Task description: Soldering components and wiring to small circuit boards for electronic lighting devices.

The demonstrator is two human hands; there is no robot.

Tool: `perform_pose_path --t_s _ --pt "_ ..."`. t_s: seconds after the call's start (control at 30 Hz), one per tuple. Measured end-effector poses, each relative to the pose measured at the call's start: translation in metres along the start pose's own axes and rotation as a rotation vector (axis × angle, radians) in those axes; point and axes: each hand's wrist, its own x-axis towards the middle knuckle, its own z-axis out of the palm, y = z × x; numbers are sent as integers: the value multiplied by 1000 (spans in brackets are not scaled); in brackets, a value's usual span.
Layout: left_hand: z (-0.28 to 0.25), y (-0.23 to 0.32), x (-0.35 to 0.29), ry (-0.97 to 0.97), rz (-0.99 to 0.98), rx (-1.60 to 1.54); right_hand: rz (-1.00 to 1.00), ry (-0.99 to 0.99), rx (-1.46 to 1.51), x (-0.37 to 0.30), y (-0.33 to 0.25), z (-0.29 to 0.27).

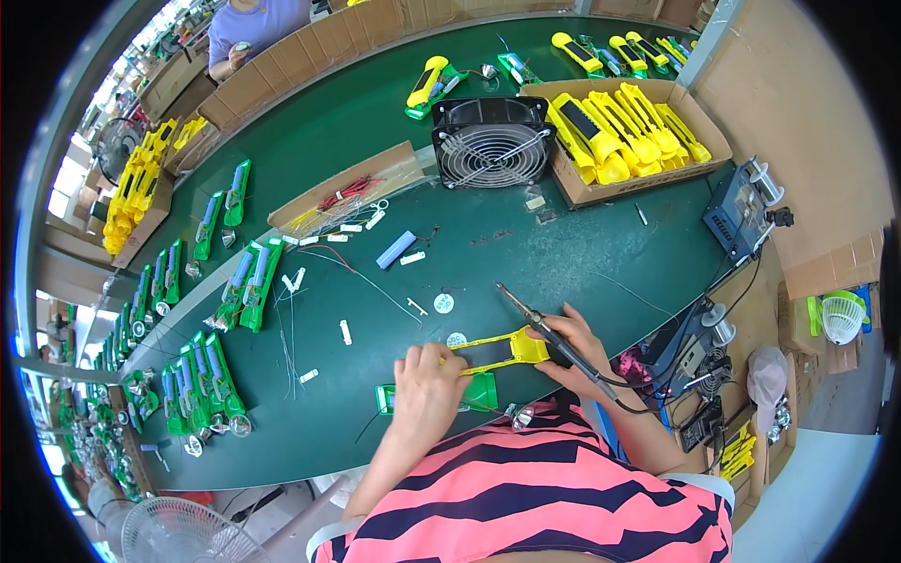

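Near the table's front edge, my left hand (422, 392) is closed on one end of a yellow flashlight housing (524, 347) with a dark panel. My right hand (580, 349) is closed around a soldering iron (531, 317), its tip pointing up and left over the table. The fingers of that hand also touch the housing's wide end. Below the yellow part lies a green flashlight half (481, 392), partly hidden by my left hand. A small round reflector (519, 416) sits beside it, close to my shirt.
A cardboard box of yellow housings (615, 183) stands at the back right, beside a black fan (493, 145). A soldering station (737, 216) is at the right edge. Green assemblies with blue batteries (208, 380) line the left. A blue battery (396, 250), wires and white pieces lie mid-table.
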Motion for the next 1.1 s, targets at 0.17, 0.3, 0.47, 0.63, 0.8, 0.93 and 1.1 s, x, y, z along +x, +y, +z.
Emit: perform_pose_path --t_s 0.17,0.3,0.47,0.63,0.8,0.93,1.1 --pt "21 2 -9 77 -13 -160 22 -6 10 5 -1 3" --pt "32 7 -3 201 56 -136 -93 5 38 17 -2 13" --pt "39 1 4 101 -90 -14 -343 -23 37 27 2 21" --pt "31 -6 7 86 -126 -75 -307 21 117 32 -3 -11" --pt "31 -13 8 40 -120 -60 148 -101 516 43 -12 -25" --pt "29 -10 11 10 -126 -42 174 -179 495 52 -5 -20" --pt "28 -11 10 12 -90 -19 184 -229 447 59 -1 -10"
